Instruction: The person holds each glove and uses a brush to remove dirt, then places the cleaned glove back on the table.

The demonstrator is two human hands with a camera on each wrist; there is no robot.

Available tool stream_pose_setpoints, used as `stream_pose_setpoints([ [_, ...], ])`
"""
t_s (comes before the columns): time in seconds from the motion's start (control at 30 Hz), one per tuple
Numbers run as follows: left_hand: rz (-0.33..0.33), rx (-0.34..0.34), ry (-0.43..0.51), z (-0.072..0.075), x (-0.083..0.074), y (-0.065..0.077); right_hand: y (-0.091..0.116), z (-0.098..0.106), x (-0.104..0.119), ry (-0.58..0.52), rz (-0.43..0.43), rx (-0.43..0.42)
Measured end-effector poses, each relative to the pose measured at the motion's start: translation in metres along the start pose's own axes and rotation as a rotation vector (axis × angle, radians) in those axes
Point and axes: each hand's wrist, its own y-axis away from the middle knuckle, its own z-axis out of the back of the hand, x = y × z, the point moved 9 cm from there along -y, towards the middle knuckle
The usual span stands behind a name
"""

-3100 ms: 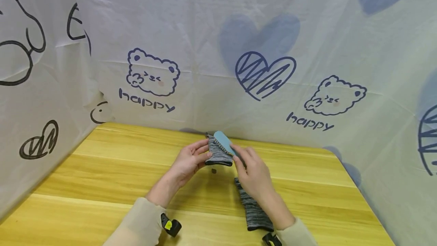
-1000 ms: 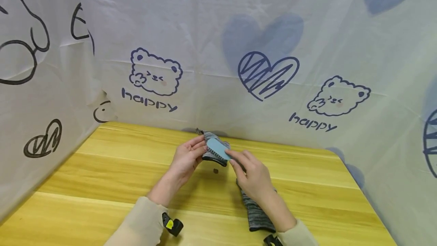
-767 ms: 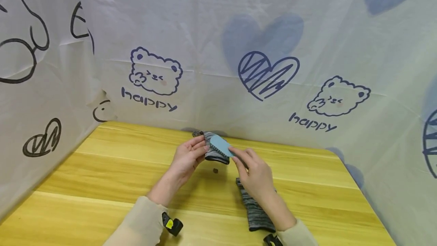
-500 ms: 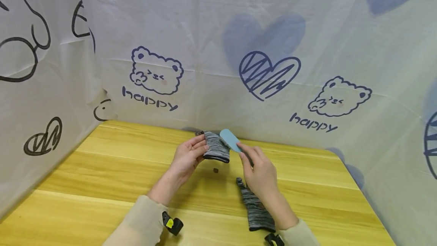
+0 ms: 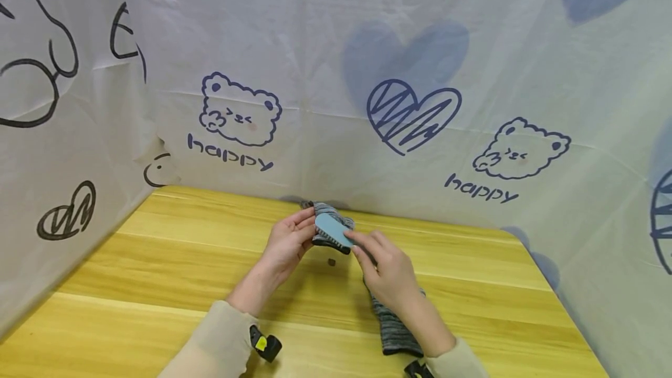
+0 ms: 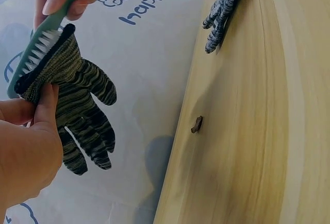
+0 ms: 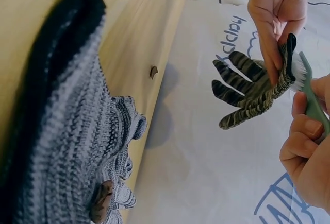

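Observation:
My left hand pinches a grey-and-black striped knit glove near its black cuff, holding it above the table. In the left wrist view the glove's fingers hang freely. A blue-green brush with pale bristles is gripped by its handle in my right hand. Its bristles press on the glove's face by the cuff, and its back covers part of the glove in the head view. A matching glove lies on the table, partly hidden beneath my right forearm.
On the wooden table, below the held glove, sits a small dark brown lump. Another brown piece rests on the lying glove. A printed white cloth hangs behind the table's far edge.
Half a second ago the brush was at the glove's right edge; it has moved left and down across it, and the glove bends under it. The left hand has stayed nearly still.

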Motion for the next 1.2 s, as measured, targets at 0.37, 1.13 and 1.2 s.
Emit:
stream_pose_setpoints([
  [0.37, 0.007, 0.011, 0.008, -0.001, 0.002, -0.001, 0.001, 0.002, -0.007, 0.05, -0.007, -0.061],
  [1.13, -0.014, 0.021, 0.034, -0.002, -0.001, -0.001, 0.005, 0.011, -0.036, 0.196, -0.277, -0.118],
  [1.2, -0.015, 0.022, 0.035, -0.002, -0.002, -0.001, 0.005, 0.011, -0.037, 0.185, -0.306, -0.095],
])
